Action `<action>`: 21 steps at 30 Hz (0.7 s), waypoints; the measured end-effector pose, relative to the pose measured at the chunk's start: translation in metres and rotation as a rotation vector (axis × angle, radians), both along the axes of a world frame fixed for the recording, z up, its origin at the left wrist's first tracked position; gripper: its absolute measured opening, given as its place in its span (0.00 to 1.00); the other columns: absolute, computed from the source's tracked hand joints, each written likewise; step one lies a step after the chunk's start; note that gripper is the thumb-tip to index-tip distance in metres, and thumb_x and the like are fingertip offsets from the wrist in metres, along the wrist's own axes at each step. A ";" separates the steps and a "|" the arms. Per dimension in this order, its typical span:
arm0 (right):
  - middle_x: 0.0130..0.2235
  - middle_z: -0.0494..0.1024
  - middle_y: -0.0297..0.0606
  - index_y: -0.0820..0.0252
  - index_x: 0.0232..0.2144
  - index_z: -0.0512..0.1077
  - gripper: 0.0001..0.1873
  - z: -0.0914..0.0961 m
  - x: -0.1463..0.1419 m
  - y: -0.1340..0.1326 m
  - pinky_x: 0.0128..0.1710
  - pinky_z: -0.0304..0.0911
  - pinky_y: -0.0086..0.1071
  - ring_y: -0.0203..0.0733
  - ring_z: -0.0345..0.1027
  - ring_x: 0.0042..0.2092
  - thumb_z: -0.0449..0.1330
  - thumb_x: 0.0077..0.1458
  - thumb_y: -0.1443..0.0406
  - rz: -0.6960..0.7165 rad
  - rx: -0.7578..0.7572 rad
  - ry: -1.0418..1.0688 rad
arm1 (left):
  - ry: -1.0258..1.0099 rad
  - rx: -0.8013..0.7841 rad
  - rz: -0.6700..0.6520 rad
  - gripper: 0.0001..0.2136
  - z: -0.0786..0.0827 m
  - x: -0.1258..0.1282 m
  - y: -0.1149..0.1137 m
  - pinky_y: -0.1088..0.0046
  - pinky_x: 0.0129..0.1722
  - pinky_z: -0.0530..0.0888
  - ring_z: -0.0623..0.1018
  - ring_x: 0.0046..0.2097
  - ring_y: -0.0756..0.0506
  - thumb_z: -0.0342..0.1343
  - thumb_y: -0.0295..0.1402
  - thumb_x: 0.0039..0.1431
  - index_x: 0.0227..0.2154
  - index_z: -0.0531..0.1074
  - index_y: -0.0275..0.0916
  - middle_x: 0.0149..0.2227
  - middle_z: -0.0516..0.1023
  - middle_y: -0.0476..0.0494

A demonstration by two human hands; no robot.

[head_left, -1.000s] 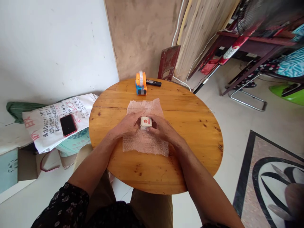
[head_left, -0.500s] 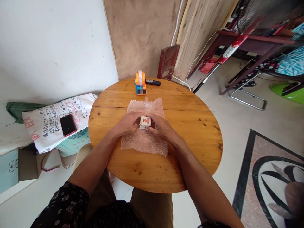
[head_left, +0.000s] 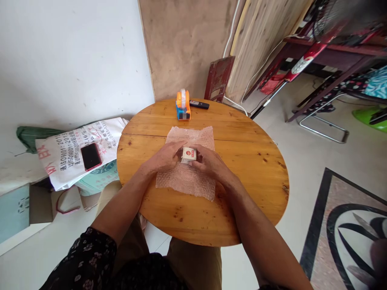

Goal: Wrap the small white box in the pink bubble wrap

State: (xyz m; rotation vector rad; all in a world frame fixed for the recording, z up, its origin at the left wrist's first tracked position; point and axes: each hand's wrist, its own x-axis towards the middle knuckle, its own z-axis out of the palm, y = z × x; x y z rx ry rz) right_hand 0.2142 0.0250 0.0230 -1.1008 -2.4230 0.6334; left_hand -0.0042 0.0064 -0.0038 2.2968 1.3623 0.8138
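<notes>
A small white box point(head_left: 189, 154) with a red print on top sits between my hands, above the middle of a sheet of clear bubble wrap point(head_left: 184, 183). My left hand point(head_left: 166, 157) is curled at the box's left side, its fingertips partly hidden. From the right, my right hand point(head_left: 209, 162) grips the box, with the thumb at its near edge and the fingers behind. The bubble wrap lies flat on the round wooden table point(head_left: 250, 177).
At the table's far edge stand an orange and blue tape dispenser point(head_left: 183, 106) and a black oblong object point(head_left: 199, 104). A red wooden chair point(head_left: 219, 78) is behind. Left, a phone point(head_left: 91, 156) lies on a printed white sack point(head_left: 66, 141). A fan point(head_left: 305, 62) stands at right.
The whole view has shifted a little, so everything appears slightly farther right. My hands and the box keep nearly the same place over the bubble wrap.
</notes>
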 end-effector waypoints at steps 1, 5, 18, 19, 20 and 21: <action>0.48 0.80 0.41 0.57 0.54 0.69 0.28 0.000 0.000 0.000 0.42 0.64 0.37 0.48 0.72 0.43 0.63 0.49 0.67 0.001 0.001 -0.004 | 0.000 -0.001 -0.002 0.32 0.000 0.000 0.000 0.57 0.66 0.65 0.71 0.62 0.40 0.48 0.21 0.52 0.63 0.63 0.34 0.62 0.70 0.36; 0.48 0.79 0.42 0.58 0.56 0.68 0.30 0.000 0.000 0.001 0.42 0.63 0.36 0.48 0.72 0.43 0.64 0.49 0.66 -0.020 0.003 -0.016 | -0.004 0.002 0.003 0.32 0.000 0.000 0.000 0.56 0.65 0.66 0.70 0.63 0.41 0.48 0.21 0.51 0.63 0.63 0.36 0.62 0.70 0.37; 0.45 0.80 0.39 0.56 0.52 0.70 0.26 0.002 0.001 0.003 0.39 0.63 0.35 0.46 0.72 0.41 0.64 0.49 0.64 0.016 -0.075 0.029 | 0.044 0.014 0.014 0.32 -0.003 -0.001 0.001 0.55 0.64 0.67 0.72 0.61 0.40 0.47 0.21 0.52 0.62 0.63 0.34 0.60 0.72 0.35; 0.45 0.80 0.39 0.56 0.52 0.71 0.25 0.003 0.001 0.003 0.38 0.62 0.34 0.46 0.72 0.41 0.64 0.49 0.64 0.018 -0.069 0.024 | 0.041 0.017 0.018 0.32 -0.004 -0.001 0.001 0.55 0.64 0.67 0.72 0.60 0.40 0.47 0.21 0.52 0.62 0.63 0.35 0.60 0.73 0.36; 0.44 0.80 0.39 0.56 0.52 0.71 0.25 0.003 0.000 0.002 0.38 0.62 0.34 0.46 0.71 0.41 0.64 0.49 0.64 0.021 -0.062 0.018 | 0.040 0.019 0.021 0.32 -0.004 -0.001 0.001 0.55 0.64 0.67 0.72 0.60 0.40 0.47 0.21 0.52 0.62 0.63 0.35 0.59 0.73 0.36; 0.44 0.80 0.39 0.56 0.51 0.71 0.25 0.004 0.000 0.002 0.38 0.61 0.34 0.46 0.71 0.40 0.64 0.49 0.63 0.024 -0.057 0.009 | 0.039 0.019 0.022 0.32 -0.004 -0.001 0.001 0.55 0.64 0.67 0.72 0.60 0.40 0.47 0.21 0.52 0.62 0.64 0.35 0.60 0.73 0.36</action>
